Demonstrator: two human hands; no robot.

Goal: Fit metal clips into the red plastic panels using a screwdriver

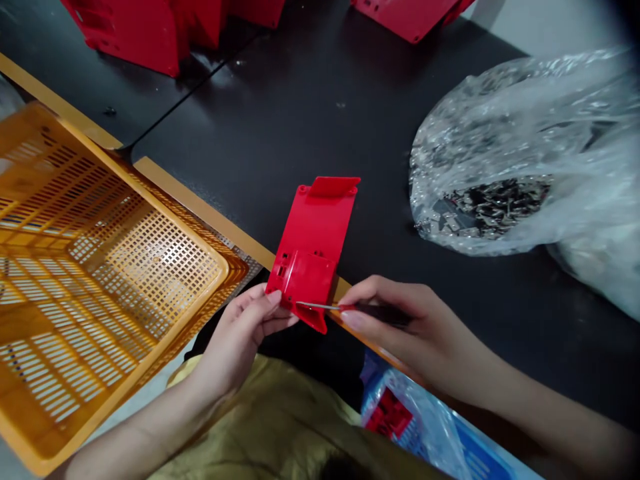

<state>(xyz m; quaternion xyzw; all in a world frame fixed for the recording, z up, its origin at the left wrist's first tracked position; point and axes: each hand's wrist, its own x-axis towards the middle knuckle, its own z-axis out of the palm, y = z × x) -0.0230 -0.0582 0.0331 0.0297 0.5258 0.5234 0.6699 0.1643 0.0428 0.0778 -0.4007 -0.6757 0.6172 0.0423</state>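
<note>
My left hand [246, 330] grips the near end of a red plastic part [313, 240] that rests on the black table's front edge, its flat flap pointing away from me. My right hand [413, 327] holds a small screwdriver [350, 308] with a thin metal shaft. The shaft's tip touches the near box-shaped end of the red part, close to my left fingertips.
An empty orange slotted basket [100, 267] sits to the left, off the table. A clear plastic bag of small dark metal pieces [505, 173] lies at the right. More red parts [150, 33] stand at the far edge. A blue crate with a bag [425, 427] is below.
</note>
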